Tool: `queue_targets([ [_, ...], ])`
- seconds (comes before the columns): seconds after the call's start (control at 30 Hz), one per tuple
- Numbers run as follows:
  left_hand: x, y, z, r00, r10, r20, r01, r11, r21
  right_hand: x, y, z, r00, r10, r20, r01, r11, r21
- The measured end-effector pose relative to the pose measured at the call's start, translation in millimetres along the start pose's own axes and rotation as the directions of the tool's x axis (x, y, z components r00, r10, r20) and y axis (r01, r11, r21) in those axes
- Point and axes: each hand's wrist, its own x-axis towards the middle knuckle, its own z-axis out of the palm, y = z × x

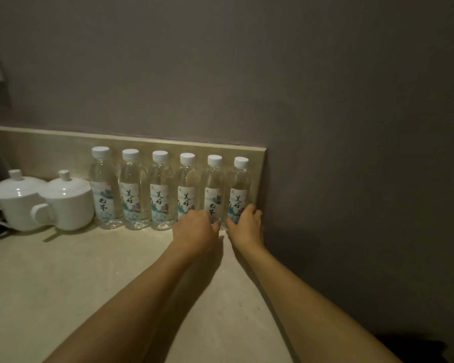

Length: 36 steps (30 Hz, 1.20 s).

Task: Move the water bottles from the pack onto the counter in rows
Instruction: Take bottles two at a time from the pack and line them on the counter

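Note:
Several clear water bottles with white caps and printed labels stand upright in one row against the backsplash, from the leftmost bottle to the rightmost bottle. My left hand wraps the base of the fourth bottle, its thumb reaching toward the fifth bottle. My right hand grips the lower part of the rightmost bottle, beside the wall. The bottoms of these bottles are hidden behind my hands. No pack is in view.
Two white lidded mugs stand left of the row on the beige counter. A low stone backsplash runs behind. A grey wall bounds the counter's right side. Cables lie at the far left edge.

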Motion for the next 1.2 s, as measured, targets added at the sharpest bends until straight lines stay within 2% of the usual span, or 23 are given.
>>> queue_targets([
  [0.23, -3.5, 3.5, -1.0, 0.999, 0.033, 0.005, -0.032, 0.994, -0.107, -6.4, 8.0, -8.4, 1.000, -0.009, 0.011, 0.008, 0.999, 0.050],
  [0.4, -13.6, 30.1, 15.4, 0.995, 0.099, 0.008, -0.097, 0.980, -0.173, -15.1, 25.0, -35.5, 0.997, -0.062, -0.054, 0.067, 0.995, 0.079],
  [0.57, -35.1, 84.9, 24.3, 0.980, 0.185, 0.073, -0.161, 0.954, -0.251, -19.9, 65.3, -86.8, 0.971, -0.056, -0.231, 0.082, 0.991, 0.106],
  [0.67, -47.9, 125.8, 21.8, 0.979, 0.195, 0.059, -0.167, 0.935, -0.313, -26.3, 97.4, -123.8, 0.940, -0.026, -0.341, 0.089, 0.982, 0.169],
  [0.77, -69.7, 176.2, 24.2, 0.976, 0.215, 0.032, -0.190, 0.914, -0.360, -35.8, 142.7, -164.4, 0.890, -0.010, -0.457, 0.119, 0.971, 0.209],
  [0.87, -96.9, 233.3, 39.4, 0.966, 0.250, 0.062, -0.208, 0.898, -0.388, -50.7, 202.4, -207.6, 0.862, 0.011, -0.506, 0.123, 0.965, 0.231],
  [1.03, -141.6, 326.8, 78.5, 0.924, 0.320, 0.211, -0.231, 0.905, -0.359, -77.1, 319.5, -288.0, 0.827, 0.096, -0.553, 0.049, 0.969, 0.242],
  [1.13, -170.5, 375.2, 107.6, 0.883, 0.354, 0.309, -0.238, 0.904, -0.354, -94.6, 383.7, -326.5, 0.801, 0.194, -0.566, -0.047, 0.964, 0.263],
  [1.2, -189.9, 401.5, 132.7, 0.844, 0.365, 0.392, -0.230, 0.908, -0.349, -106.4, 420.9, -344.7, 0.810, 0.260, -0.526, -0.128, 0.953, 0.274],
])
